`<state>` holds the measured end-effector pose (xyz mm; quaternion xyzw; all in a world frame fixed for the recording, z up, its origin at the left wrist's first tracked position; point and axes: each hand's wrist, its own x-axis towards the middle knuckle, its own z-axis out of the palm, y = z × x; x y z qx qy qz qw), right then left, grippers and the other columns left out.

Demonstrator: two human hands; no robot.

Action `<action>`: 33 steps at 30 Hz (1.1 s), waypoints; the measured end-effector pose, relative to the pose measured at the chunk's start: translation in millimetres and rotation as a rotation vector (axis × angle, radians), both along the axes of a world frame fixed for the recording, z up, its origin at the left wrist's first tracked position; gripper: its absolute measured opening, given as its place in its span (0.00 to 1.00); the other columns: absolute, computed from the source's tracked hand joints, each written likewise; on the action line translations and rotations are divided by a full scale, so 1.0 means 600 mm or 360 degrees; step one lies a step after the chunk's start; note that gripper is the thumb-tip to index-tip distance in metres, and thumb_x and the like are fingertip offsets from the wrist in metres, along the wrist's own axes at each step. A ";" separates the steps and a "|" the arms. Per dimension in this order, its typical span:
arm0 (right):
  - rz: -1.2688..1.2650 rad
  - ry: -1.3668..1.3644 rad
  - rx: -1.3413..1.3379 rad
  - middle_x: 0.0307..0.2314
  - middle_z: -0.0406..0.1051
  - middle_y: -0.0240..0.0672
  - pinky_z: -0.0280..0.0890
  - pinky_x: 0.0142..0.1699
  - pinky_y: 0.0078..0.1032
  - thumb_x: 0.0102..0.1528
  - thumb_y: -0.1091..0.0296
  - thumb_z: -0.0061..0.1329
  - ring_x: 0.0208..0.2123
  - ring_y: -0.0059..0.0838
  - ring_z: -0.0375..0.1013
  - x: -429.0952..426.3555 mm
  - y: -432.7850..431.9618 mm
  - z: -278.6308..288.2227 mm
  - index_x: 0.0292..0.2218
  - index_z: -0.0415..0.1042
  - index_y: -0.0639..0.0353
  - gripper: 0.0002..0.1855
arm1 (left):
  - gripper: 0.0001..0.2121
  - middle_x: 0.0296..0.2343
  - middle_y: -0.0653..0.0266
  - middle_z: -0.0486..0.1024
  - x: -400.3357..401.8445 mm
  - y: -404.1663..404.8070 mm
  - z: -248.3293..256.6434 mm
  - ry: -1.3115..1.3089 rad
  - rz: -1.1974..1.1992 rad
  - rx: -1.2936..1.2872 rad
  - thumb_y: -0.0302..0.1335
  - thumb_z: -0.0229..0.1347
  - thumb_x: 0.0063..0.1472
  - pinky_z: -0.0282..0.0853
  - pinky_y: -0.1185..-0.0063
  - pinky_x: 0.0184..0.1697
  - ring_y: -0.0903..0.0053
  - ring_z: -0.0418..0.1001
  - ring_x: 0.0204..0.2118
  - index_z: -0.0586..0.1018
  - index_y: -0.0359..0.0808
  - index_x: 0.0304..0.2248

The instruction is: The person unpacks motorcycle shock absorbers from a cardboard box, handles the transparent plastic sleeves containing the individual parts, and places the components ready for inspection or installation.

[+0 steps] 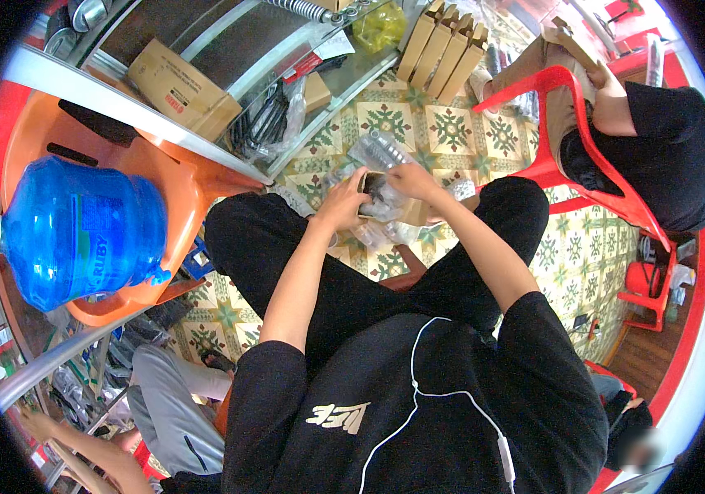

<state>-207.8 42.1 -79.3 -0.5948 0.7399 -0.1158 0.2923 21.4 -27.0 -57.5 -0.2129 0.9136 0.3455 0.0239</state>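
Note:
Between my knees, my left hand (345, 200) grips the side of a small brown cardboard box (415, 213), thumb near its open end. In the opening shows something wrapped in clear plastic (384, 197). My right hand (415, 183) has its fingers curled at the rim of the same opening; whether they pinch the cardboard or the plastic is hidden. Just beyond my hands, a coil-spring shock absorber (382, 149) in a clear bag sits over the tiled floor. More crumpled clear plastic (374, 236) shows below the box.
Several upright cardboard boxes (442, 52) stand ahead, beside a glass display case (352, 92). At left a blue water bottle (90, 231) lies on an orange chair (189, 163). A person sits on a red chair (581, 117) at right; another person's grey-trousered leg (170, 401) is behind left.

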 end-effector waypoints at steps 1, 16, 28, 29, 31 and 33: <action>0.0052 0.0035 -0.0003 0.28 0.76 0.52 0.71 0.43 0.44 0.50 0.57 0.50 0.33 0.53 0.76 -0.001 0.003 -0.006 0.34 0.81 0.54 0.14 | 0.18 0.61 0.57 0.52 -0.001 -0.002 -0.006 0.0008 -0.0003 -0.0013 0.26 0.67 0.38 0.65 0.63 0.56 0.54 0.70 0.51 0.85 0.42 0.35; -0.0716 -0.0789 -0.0217 0.24 0.77 0.33 0.70 0.29 0.23 0.51 0.73 0.59 0.22 0.22 0.74 -0.034 0.026 0.067 0.36 0.80 0.62 0.09 | 0.19 0.61 0.57 0.53 -0.004 -0.004 -0.009 0.0098 0.0007 0.0010 0.26 0.68 0.37 0.64 0.64 0.57 0.56 0.67 0.56 0.85 0.41 0.34; -0.1114 -0.1364 -0.0557 0.39 0.75 0.32 0.66 0.48 0.24 0.56 0.73 0.56 0.41 0.23 0.73 -0.018 0.066 0.123 0.47 0.72 0.64 0.17 | 0.22 0.62 0.57 0.50 0.000 -0.009 -0.032 0.0162 -0.0027 -0.0048 0.32 0.69 0.37 0.68 0.64 0.53 0.55 0.72 0.50 0.84 0.39 0.37; -0.1118 -0.1360 -0.0563 0.39 0.75 0.32 0.66 0.48 0.24 0.56 0.73 0.56 0.41 0.23 0.73 -0.017 0.072 0.119 0.47 0.72 0.64 0.17 | 0.22 0.62 0.57 0.50 0.001 -0.009 -0.035 0.0194 -0.0022 -0.0058 0.33 0.69 0.37 0.68 0.64 0.53 0.55 0.71 0.50 0.84 0.39 0.37; -0.0975 -0.1210 -0.0408 0.42 0.75 0.35 0.68 0.48 0.25 0.55 0.69 0.58 0.41 0.25 0.73 -0.007 0.076 0.115 0.47 0.73 0.63 0.19 | 0.22 0.62 0.57 0.50 0.003 -0.011 -0.041 0.0231 -0.0027 -0.0068 0.33 0.69 0.37 0.68 0.64 0.53 0.55 0.71 0.50 0.84 0.38 0.37; -0.0941 -0.1146 -0.0475 0.41 0.74 0.34 0.68 0.46 0.25 0.53 0.66 0.61 0.40 0.26 0.74 0.008 0.078 0.110 0.46 0.74 0.62 0.20 | 0.22 0.62 0.57 0.50 0.004 -0.011 -0.044 0.0266 -0.0033 -0.0079 0.33 0.69 0.37 0.68 0.64 0.53 0.55 0.71 0.51 0.84 0.38 0.37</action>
